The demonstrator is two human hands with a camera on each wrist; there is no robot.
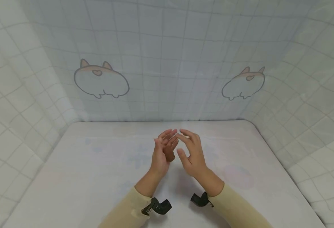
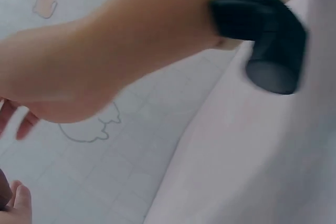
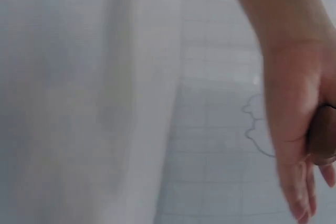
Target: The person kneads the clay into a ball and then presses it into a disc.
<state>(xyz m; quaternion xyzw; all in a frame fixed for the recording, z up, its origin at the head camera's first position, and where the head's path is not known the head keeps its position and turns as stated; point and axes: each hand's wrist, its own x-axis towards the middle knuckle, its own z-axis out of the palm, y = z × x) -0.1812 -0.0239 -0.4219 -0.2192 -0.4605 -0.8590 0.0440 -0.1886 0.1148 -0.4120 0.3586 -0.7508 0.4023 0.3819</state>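
A brown lump [image 1: 169, 154], perhaps clay, sits against the palm of my left hand [image 1: 160, 155]. That hand is palm up and tilted, its fingers extended and loosely bent. In the right wrist view the lump [image 3: 323, 136] lies on the left palm [image 3: 294, 103], with the fingers stretched past it. Just to the right, my right hand [image 1: 192, 155] faces the lump with fingers spread and softly bent, holding nothing. In the left wrist view the right hand [image 2: 58, 82] is partly cut off, and only an edge of the lump [image 2: 4, 190] shows.
Both hands are above a pale, faintly patterned table surface [image 1: 93, 177]. Light grid-patterned curtains [image 1: 172, 69] with dog drawings surround it at the back and sides. A black wrist camera [image 1: 161, 206] is on the left sleeve, and another black camera [image 1: 199, 199] is on the right.
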